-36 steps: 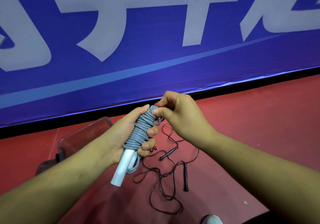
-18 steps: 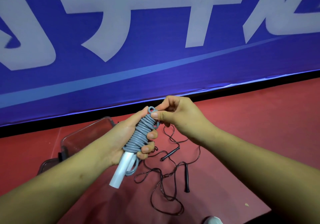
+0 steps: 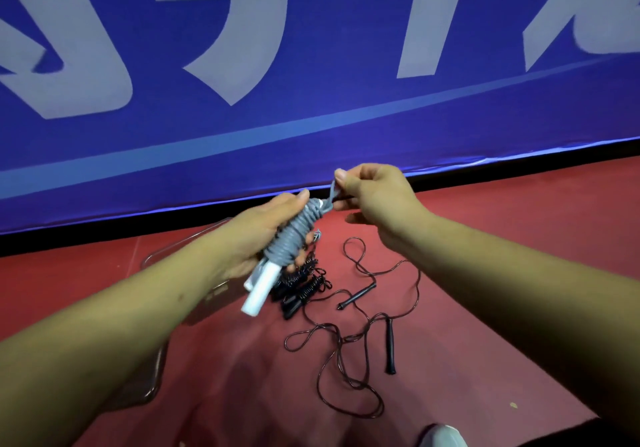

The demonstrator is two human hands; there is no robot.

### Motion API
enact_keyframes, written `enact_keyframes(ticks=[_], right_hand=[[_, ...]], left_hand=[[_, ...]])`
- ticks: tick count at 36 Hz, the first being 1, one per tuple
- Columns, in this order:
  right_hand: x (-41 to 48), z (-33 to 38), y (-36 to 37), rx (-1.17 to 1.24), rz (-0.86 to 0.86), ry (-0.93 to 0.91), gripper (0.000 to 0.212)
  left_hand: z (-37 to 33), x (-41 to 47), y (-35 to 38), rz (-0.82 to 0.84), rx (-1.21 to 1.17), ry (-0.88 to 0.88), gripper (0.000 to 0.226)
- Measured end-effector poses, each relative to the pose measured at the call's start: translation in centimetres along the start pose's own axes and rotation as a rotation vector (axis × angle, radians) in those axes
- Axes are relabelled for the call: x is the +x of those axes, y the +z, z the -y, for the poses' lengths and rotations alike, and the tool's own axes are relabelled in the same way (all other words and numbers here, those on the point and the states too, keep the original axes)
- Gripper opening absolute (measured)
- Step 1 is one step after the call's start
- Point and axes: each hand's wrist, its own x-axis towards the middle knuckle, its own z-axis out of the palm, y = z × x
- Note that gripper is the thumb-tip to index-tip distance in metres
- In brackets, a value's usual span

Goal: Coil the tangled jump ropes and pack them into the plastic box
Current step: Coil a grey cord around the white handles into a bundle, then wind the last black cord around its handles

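Observation:
My left hand grips a grey jump rope coiled tightly round its white handles, which stick out below my palm. My right hand pinches the free grey end of that rope and holds it up and to the right of the coil. A thin black jump rope lies tangled on the red floor below, its two black handles apart. Some coiled black ropes lie beside it. The clear plastic box sits at the left, mostly hidden behind my left arm.
A blue banner with white characters runs across the back, meeting the red floor at a black strip. A shoe tip shows at the bottom edge.
My right hand has pulled the grey rope's end up and away to the right of the coil. The view has shifted, and the coiled black ropes now show under my left hand.

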Motion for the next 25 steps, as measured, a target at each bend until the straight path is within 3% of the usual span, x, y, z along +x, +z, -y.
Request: enact_keyframes(ticks=[2, 4, 7, 13, 19, 25], right_hand=[[1.7, -0.7, 0.4, 0.091, 0.003, 0.09, 0.025], [3.6, -2.2, 1.0, 0.122, -0.039, 0.151, 0.025], [6.1, -6.5, 2.2, 0.076, -0.089, 0.226, 0.027], [9.6, -16.0, 4.5, -0.035, -0.108, 0.413, 0.018], [14.3, -21.6, 6.5, -0.021, -0.133, 0.466, 0.022], [16.4, -25.1, 6.4, -0.002, -0.094, 0.448, 0.009]], left_hand=[[-0.4, 0.1, -0.2, 0.039, -0.089, 0.043, 0.033], [0.4, 1.0, -1.5, 0.03, -0.087, 0.013, 0.045], [3.5, 3.1, -3.8, -0.025, 0.173, -0.109, 0.059], [11.3, 7.9, -7.1, -0.213, 0.802, -0.124, 0.041], [17.2, 12.9, -9.8, -0.33, 0.932, -0.033, 0.06], [20.5, 16.7, -11.0, -0.404, 1.076, -0.019, 0.065]])
